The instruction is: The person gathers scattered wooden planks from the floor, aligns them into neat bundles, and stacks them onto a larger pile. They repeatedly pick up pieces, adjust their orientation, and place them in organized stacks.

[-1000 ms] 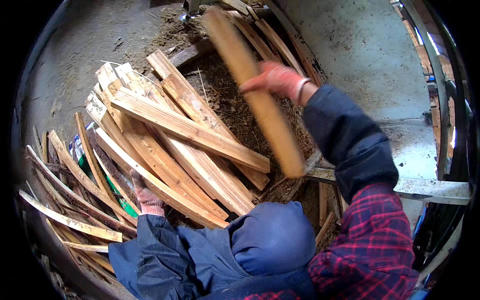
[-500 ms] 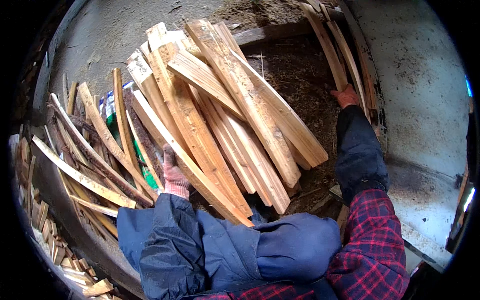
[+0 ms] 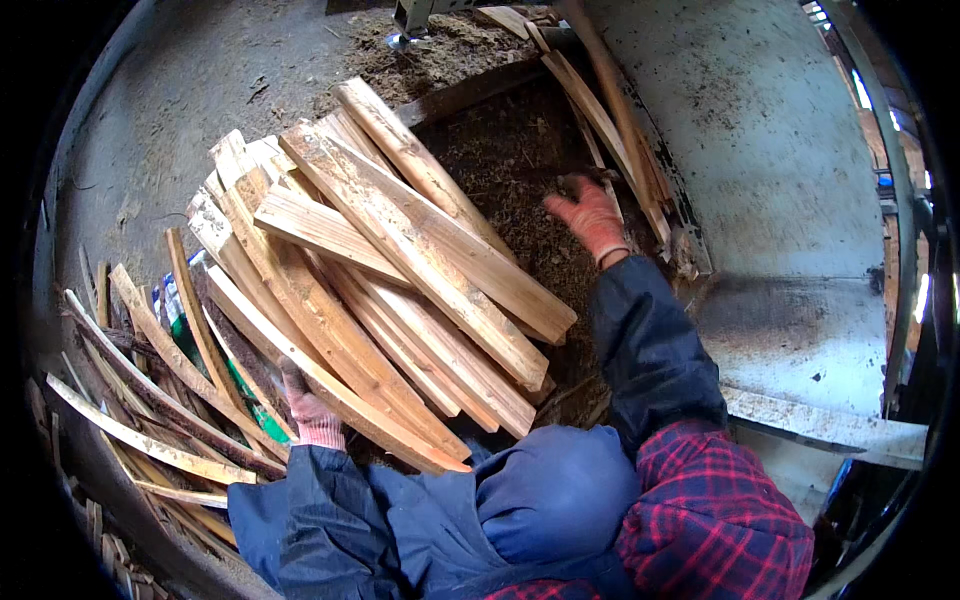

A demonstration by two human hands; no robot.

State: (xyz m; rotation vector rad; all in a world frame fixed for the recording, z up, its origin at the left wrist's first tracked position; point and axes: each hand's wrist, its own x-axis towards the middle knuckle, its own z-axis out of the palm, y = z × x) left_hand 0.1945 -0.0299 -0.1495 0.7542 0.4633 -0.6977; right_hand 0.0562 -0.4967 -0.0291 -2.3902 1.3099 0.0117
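Rough sawn wooden planks, pale with bark on some edges, lie stacked aslant across my lap. My left hand, in a pinkish knitted glove, holds the lower left edge of a curved plank; its thumb shows against the wood, and the other fingers are hidden. Over the dark ground right of the stack is my right hand, in an orange-pink glove, with fingers apart and nothing in them. Long slats lean along the wall near it. On the stack's right side lies a round-edged plank.
Thin curved slats and bark strips lie at left over a green and white sack. A pale panel stands on the right. A metal piece is at the far edge, above wood debris.
My right hand has let go of a slat and come inward. A round-edged plank now lies on the stack's right side. The view has shifted; my left hand stays at the stack.
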